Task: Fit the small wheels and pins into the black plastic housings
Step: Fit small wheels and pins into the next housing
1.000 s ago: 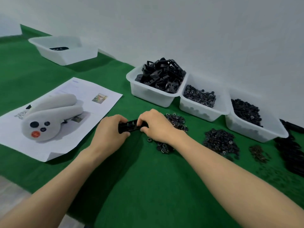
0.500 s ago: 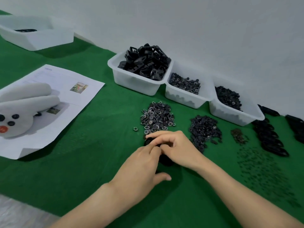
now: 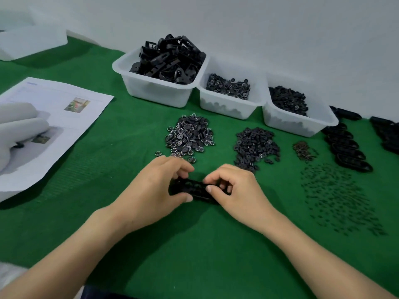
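We fit parts in one housing (image 3: 194,189)
Our left hand (image 3: 154,192) and right hand (image 3: 240,192) both grip it, toward the desk (image 3: 194,251) front edge; next we likely need one piece from the wheel pile (image 3: 190,137).

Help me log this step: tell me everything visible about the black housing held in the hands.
The black plastic housing is long, narrow and slightly glossy, with openings along its top. It is held lengthwise left to right, low over the green mat. The left hand grips its left end, the right hand pinches its right end.
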Demonstrator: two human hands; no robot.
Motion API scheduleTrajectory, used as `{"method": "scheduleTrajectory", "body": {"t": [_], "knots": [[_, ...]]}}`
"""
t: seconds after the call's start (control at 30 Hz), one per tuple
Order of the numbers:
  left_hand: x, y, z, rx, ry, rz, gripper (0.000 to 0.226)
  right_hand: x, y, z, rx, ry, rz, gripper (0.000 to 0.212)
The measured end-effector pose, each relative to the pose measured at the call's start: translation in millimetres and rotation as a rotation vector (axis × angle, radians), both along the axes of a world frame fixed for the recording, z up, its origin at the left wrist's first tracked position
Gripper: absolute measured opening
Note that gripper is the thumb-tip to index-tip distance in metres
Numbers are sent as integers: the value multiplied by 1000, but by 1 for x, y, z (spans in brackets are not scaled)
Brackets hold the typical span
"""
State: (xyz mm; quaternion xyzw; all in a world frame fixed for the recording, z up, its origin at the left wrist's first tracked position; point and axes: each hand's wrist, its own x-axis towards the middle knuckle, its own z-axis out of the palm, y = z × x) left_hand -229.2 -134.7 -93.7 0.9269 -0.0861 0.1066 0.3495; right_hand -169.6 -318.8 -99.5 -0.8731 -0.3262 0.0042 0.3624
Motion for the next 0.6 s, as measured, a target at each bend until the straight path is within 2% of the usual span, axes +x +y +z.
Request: {"method": "scheduleTrajectory", "body": {"t": [0.17, 0.4, 0.6], "knots": [[-9, -3, -7, -42, 40, -99, 47, -1, -13, 3, 19, 74, 54, 12], [-12, 4, -7, -64, 79, -84, 39, -4, -12, 0, 103, 152, 106, 7], [-18, 9, -6, -26, 96, -85, 39, -4, -13, 7, 61, 189, 165, 8]]}}
